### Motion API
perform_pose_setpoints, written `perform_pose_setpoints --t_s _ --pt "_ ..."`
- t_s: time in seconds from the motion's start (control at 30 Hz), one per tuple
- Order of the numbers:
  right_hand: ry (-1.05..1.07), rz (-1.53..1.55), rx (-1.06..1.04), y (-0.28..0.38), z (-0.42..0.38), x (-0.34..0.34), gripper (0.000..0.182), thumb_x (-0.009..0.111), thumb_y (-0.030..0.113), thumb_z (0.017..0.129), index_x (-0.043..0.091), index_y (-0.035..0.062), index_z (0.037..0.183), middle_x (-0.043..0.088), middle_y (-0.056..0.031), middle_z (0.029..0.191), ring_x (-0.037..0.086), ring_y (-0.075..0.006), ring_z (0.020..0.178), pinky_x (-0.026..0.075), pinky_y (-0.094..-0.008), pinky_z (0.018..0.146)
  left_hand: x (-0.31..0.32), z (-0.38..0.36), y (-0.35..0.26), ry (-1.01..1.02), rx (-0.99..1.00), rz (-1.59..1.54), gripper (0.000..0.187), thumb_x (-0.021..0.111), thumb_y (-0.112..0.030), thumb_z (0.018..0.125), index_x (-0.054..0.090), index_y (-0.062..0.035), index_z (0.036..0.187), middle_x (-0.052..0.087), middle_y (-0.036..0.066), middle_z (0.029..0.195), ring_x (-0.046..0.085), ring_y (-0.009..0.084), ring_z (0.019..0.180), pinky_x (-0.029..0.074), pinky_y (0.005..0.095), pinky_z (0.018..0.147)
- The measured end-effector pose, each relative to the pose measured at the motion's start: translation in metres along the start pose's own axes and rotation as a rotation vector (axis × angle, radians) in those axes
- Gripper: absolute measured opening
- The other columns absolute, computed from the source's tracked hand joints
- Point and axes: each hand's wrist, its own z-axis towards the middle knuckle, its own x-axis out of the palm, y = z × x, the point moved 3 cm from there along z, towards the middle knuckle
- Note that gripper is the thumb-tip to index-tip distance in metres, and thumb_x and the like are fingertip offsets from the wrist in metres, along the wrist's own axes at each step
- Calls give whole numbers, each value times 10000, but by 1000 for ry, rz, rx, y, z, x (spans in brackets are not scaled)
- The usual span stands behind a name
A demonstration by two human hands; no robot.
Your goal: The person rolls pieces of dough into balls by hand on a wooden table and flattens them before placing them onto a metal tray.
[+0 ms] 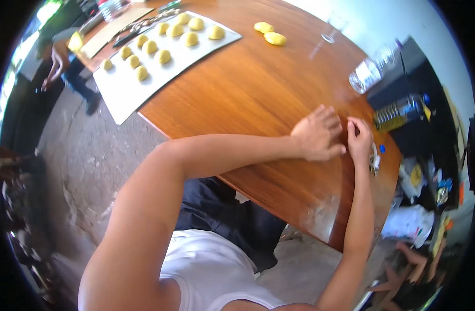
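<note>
My left hand [318, 136] is palm down over the brown wooden table [232, 93], fingers apart and thumb out, holding nothing. Just to its right, my right hand [360, 141] has its fingers curled towards the thumb; anything between the fingertips is too small to make out. A small blue cap [382, 149] and a small pale item [375, 160] lie beside the right wrist. Several yellow dough balls [163, 56] sit in rows on a white tray [116, 101] at the upper left. Two yellow pieces [275, 39] rest on the table's far side.
A glass [328, 38], a clear bottle [365, 76] and a bottle of yellowish liquid [400, 112] are at the far right. Plastic bags [408, 224] lie beyond the right edge. Another person's arm [56, 67] shows at the upper left, and someone's limbs [413, 259] at the lower right.
</note>
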Motion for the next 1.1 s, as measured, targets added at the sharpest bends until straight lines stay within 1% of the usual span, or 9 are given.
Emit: perform_pose_setpoints --t_s 0.13,0.17,0.2,0.27,0.5,0.6,0.83,1.07,1.1 --pt "31 -41 -5 6 2 5 174 602 126 969 706 -5 1017 695 -160 962 670 -329 893 523 -379 796 21 24 50 -22 341 -792 543 433 -449 1022 577 -36 1343 569 191 1377 535 376 1268 383 435 1122" --pt "65 -98 -22 15 2 4 174 603 128 970 707 -2 1019 684 -155 981 658 -328 928 516 -382 828 -42 6 59 42 -59 -743 411 456 -329 1041 599 -30 1285 622 205 1285 601 358 1160 467 420 1013" --pt "63 -164 -108 20 1 5 174 604 132 968 707 3 1022 672 -151 1012 644 -328 975 505 -388 864 -14 16 105 -453 285 -70 403 501 -357 1025 637 -35 1227 662 218 1186 628 329 1119 493 428 954" --pt "81 -176 -88 24 -2 5 165 601 124 965 700 14 1039 663 -148 1039 630 -336 999 497 -402 881 -61 25 151 -319 -250 -482 435 502 -439 1013 702 -80 1157 736 157 952 709 300 893 543 408 807" --pt "212 324 440 60 -4 11 371 511 273 1051 601 60 1341 672 -107 1246 602 -180 1167 461 -320 1002 -70 13 183 -197 -182 -358 392 577 -337 1001 729 20 953 683 138 714 679 222 657 523 361 663" --pt "463 -195 165 130 -4 58 667 577 511 966 457 117 1491 284 -266 1595 214 -468 1494 92 -697 1162 -66 14 181 -177 -61 -328 369 599 -315 983 725 31 959 670 138 681 665 211 635 520 350 656" --pt "397 -279 -96 138 57 126 690 571 526 954 490 36 1434 404 -274 1515 361 -456 1420 273 -581 1178 -64 15 203 -297 -262 -611 371 599 -315 965 748 22 923 629 82 606 572 111 558 480 318 568" --pt "443 -29 -42 191 -33 46 448 643 146 946 572 -34 1351 485 -257 1464 441 -414 1389 378 -489 1146 -70 10 199 -304 -270 -550 422 595 -367 960 740 27 926 619 78 626 570 122 568 473 328 584" --pt "480 -22 -52 183 -45 35 448 643 146 946 572 -34 1351 485 -257 1464 441 -414 1389 378 -489 1146 -79 12 192 -294 -253 -526 359 607 -297 930 718 43 897 639 182 709 623 266 658 499 390 647"
